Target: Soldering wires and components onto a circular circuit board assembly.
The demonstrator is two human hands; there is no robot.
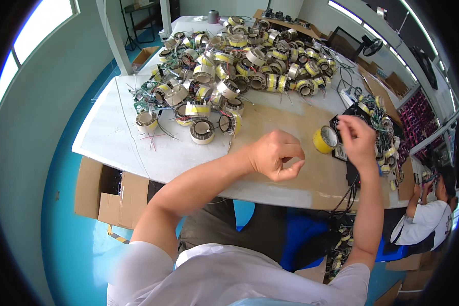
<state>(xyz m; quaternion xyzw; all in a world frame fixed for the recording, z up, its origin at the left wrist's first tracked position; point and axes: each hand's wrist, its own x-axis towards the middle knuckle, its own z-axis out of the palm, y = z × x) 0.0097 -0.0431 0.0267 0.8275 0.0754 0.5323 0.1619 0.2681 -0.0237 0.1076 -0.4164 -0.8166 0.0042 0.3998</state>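
Observation:
My left hand (279,155) is held over the brown board (270,122) at the table's front, its fingers curled in and the thumb against them. Whether anything small sits in that grip is hidden. To its right, my right hand (356,140) is raised with fingers bent toward the thumb, and I cannot make out anything between them. Between the hands stands a yellow ring (325,139) that looks like a roll of tape, nearest to my right hand. Behind it and partly under my right hand lies a black device (348,118).
A large heap of ring-shaped wound coils (237,41) with yellow bands and loose wires covers the far table. More coils (385,127) lie at the right. Cables (348,196) hang off the front edge. A cardboard box (122,201) stands below left; another person (423,219) sits at right.

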